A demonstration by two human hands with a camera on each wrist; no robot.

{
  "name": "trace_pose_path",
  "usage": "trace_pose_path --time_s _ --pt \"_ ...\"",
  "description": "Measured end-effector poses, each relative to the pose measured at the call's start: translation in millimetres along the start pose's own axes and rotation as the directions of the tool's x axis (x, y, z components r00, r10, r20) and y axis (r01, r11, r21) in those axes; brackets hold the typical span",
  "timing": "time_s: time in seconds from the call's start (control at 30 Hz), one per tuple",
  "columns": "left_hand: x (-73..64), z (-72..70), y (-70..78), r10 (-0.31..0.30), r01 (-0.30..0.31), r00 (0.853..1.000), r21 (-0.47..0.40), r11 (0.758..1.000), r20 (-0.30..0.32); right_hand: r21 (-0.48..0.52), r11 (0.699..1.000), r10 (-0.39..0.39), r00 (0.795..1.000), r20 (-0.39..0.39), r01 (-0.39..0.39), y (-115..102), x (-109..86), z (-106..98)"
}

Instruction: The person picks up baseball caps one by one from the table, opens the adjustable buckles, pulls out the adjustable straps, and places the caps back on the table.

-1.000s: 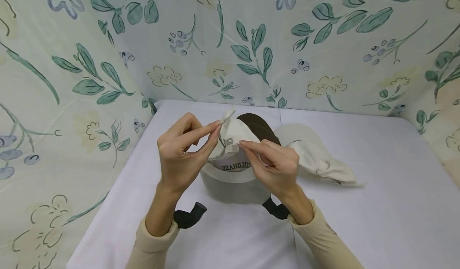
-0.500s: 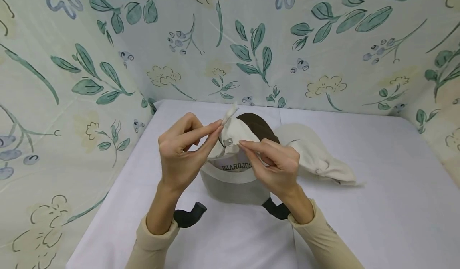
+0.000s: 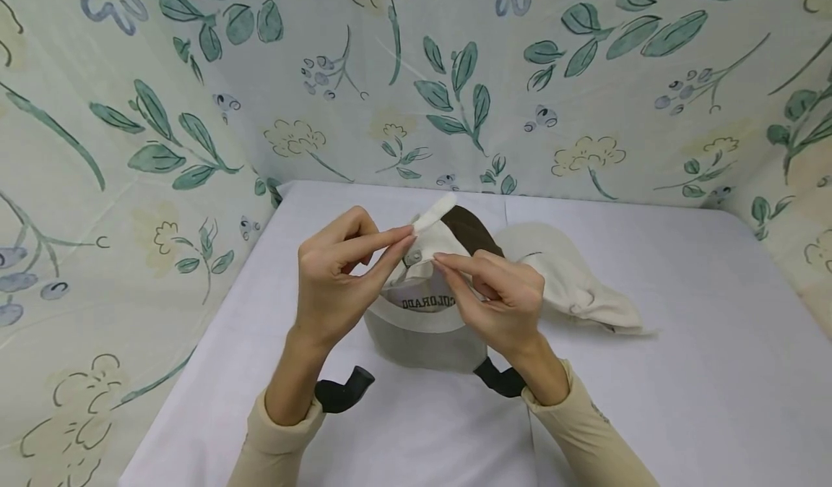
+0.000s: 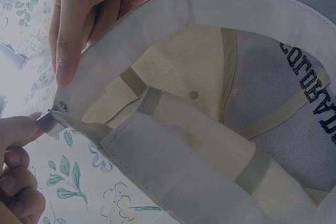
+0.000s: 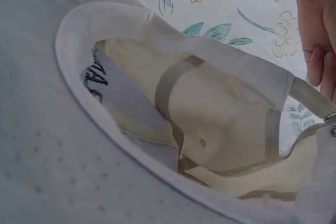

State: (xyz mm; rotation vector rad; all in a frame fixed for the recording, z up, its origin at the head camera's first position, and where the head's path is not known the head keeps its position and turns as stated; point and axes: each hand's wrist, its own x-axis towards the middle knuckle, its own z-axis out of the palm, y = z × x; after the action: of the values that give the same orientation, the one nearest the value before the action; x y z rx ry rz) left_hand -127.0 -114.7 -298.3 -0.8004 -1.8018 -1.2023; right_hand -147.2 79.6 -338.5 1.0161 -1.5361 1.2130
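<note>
A light cap [image 3: 422, 342] lies brim toward me, its opening facing up, with dark COLORADO lettering [image 3: 429, 302] mirrored inside. Thumb and forefinger of my left hand [image 3: 341, 277] pinch the cap's white back strap [image 3: 434, 214], whose free end sticks up to the right. My right hand [image 3: 497, 292] pinches the edge of the cap's back with its fingertips, just right of a small metal buckle [image 3: 413, 257]. In the left wrist view that buckle [image 4: 51, 123] shows at the end of the sweatband, between two hands. The right wrist view looks into the cap's lining [image 5: 220, 124].
A brown curved brim [image 3: 477, 230] shows behind the cap. To the right lies a cream cloth piece [image 3: 572, 277] with a tapering, bunched end. All rest on a white-covered table [image 3: 702, 371], with floral cloth [image 3: 390, 75] behind. Black curved mounts [image 3: 344, 389] sit at both wrists.
My left hand has shifted slightly right with the strap. The strap's free end now shows longer and leans further right. My right hand has barely moved.
</note>
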Motion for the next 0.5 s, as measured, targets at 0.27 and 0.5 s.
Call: trace_pose_path --time_s 0.27,0.5 --pt "-1.2 -2.0 0.8 -0.112 0.112 0.993 -0.008 0.994 0.042 0.006 1.0 0.021 0.999 -0.044 -0.021 1.9 0.2 -1.8" --pt "-0.9 -2.6 -1.3 -0.197 0.207 0.973 -0.08 0.975 0.117 -0.005 0.999 0.054 0.996 -0.071 -0.054 2.1 0.8 -4.6"
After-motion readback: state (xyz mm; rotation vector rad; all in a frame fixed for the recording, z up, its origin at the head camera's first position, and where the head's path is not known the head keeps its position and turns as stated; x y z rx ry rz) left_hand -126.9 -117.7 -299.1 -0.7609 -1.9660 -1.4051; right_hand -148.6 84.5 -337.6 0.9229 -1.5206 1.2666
